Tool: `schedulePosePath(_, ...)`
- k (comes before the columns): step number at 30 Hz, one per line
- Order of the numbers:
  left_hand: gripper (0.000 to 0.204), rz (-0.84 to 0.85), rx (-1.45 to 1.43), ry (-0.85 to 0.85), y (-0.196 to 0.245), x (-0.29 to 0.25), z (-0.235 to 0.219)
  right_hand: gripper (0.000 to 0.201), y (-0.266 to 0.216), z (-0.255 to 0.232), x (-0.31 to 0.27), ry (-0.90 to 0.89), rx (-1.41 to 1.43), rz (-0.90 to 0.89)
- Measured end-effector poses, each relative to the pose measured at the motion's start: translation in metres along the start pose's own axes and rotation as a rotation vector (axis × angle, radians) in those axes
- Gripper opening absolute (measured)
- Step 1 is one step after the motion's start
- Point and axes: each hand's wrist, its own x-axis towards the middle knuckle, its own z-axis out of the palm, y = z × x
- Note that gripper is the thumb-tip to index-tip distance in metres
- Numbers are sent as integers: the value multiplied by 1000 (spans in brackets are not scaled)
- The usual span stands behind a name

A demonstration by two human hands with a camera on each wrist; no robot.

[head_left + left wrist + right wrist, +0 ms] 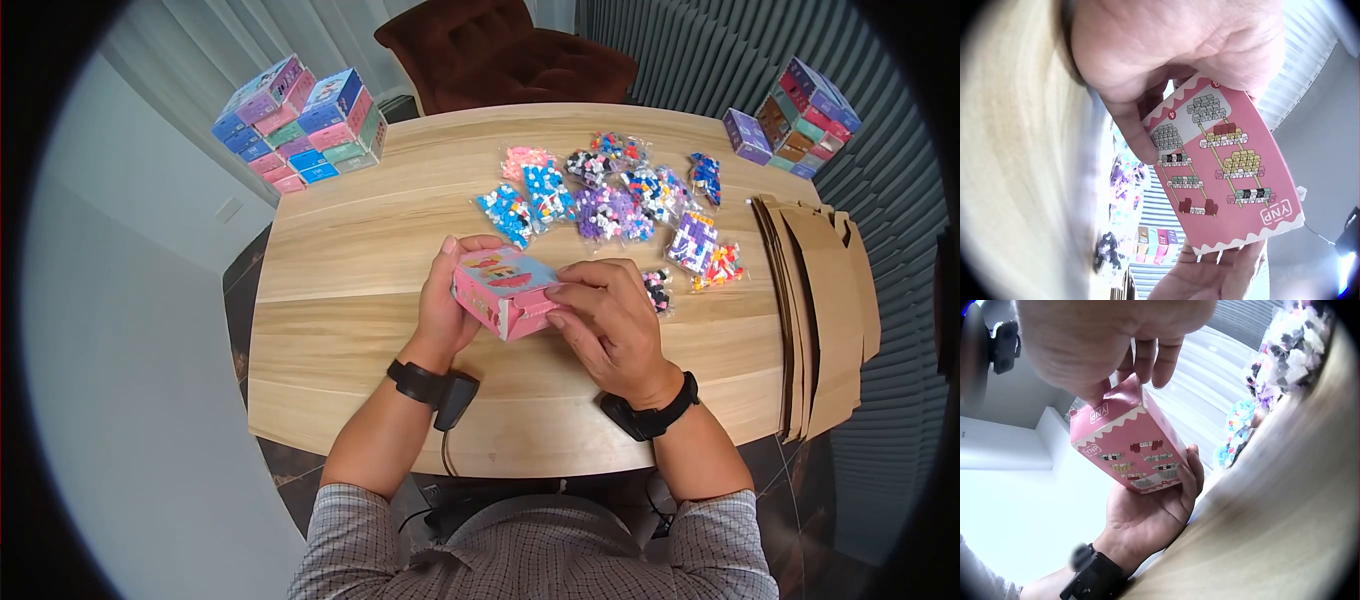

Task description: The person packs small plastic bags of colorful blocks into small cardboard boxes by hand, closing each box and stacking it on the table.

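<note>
A pink box (505,290) with pictures on its faces is held above the table near its middle. The left hand (449,300) grips it from the left and below, fingers around the far end. At the right end, the right hand (612,325) pinches the box's end flap between thumb and fingers. Block diagrams cover the pink side (1229,169) in the left wrist view. In the right wrist view the end panel (1110,409) shows beneath the right hand's fingertips, its edge slightly lifted.
Several clear bags of coloured blocks (610,210) lie beyond the box. Small boxes are stacked at the back left (320,120) and back right (810,115). Flattened brown cardboard (825,310) lies along the right edge. A red-brown chair (510,55) stands behind the table.
</note>
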Motion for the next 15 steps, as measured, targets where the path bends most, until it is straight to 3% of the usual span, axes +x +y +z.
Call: schedulePosePath(15, 58, -9, -9, 2, 0, 0, -2, 31, 0, -1, 0, -28, 27, 4)
